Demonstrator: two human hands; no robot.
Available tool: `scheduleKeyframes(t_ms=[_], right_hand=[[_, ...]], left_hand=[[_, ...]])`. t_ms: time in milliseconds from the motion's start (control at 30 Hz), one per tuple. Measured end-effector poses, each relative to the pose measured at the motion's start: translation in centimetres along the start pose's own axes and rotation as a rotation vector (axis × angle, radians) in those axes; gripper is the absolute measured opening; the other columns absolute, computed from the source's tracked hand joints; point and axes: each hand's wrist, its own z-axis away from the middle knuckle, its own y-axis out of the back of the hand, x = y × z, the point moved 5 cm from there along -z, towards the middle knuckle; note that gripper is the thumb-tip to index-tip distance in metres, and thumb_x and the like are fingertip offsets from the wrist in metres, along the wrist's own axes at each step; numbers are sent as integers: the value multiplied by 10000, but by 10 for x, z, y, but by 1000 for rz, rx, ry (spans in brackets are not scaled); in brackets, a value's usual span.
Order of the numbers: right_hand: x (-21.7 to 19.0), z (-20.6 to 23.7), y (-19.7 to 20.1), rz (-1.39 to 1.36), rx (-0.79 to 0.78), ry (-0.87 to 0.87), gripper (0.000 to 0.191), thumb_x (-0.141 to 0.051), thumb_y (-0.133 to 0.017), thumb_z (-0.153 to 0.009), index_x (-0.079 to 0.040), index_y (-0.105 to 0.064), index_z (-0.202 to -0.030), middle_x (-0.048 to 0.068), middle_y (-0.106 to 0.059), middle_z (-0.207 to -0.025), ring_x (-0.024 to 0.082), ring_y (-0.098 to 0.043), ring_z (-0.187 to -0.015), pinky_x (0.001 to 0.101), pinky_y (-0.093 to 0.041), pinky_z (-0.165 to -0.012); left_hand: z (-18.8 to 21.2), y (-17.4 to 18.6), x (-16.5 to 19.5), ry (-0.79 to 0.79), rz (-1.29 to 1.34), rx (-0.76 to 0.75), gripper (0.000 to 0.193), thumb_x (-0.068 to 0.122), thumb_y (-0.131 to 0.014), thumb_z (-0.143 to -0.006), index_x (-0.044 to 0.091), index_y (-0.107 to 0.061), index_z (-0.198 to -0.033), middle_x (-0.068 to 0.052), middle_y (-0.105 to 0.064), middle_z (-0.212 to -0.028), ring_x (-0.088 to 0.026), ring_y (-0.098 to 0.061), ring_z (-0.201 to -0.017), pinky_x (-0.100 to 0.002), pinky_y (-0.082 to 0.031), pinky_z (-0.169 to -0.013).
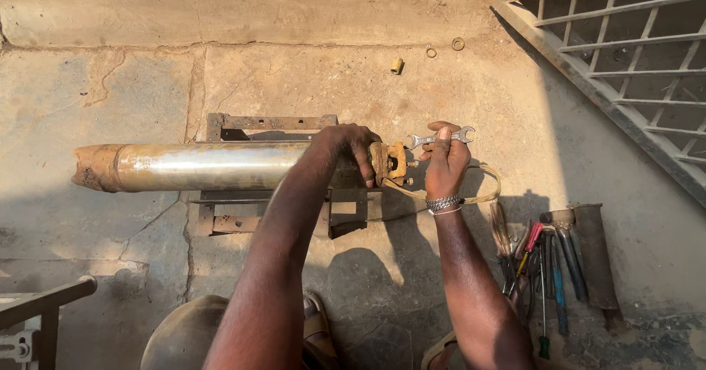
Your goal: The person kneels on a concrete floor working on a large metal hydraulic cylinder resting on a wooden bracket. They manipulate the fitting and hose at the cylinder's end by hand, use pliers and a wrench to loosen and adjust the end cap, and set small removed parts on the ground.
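Note:
A long metal cylinder, shiny in the middle and rusty at its left end, lies across a rusty metal frame on the concrete floor. My left hand grips the cylinder's right end, beside a rusty yellow fitting. My right hand holds a small silver double-ended spanner just right of that fitting. A pale flat cable loops from the fitting under my right wrist, which wears a metal bracelet.
A spread of hand tools, including pliers, screwdrivers and a flat metal bar, lies on the floor at right. A small brass piece and two rings sit further away. A metal grille stands at upper right.

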Motion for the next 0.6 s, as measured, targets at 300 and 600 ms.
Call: scheduleKeyframes(t_ms=[300,600], right_hand=[[-6,-11,-21,487,-331,-178,270,-247,-605,-1011,-35,-736,-908,143,-709,-709,254,-723,-672,389,-565,-630],[-8,-38,-51,584,-526,-210,329,-318,-590,-1002,-20,-718,-945,179,-736,-727,249,-730,-602,395,-576,-631]], left_hand=[[31,-19,-11,107,-131,538,561,490,-815,-849,244,-725,-1344,-56,-768,-1241,-232,-724,-1189,-522,-398,-1216],[30,-63,13,53,-346,974,772,184,-807,-745,118,-465,-1435,-108,-581,-1240,-310,-559,-1217,-564,-376,-1124]])
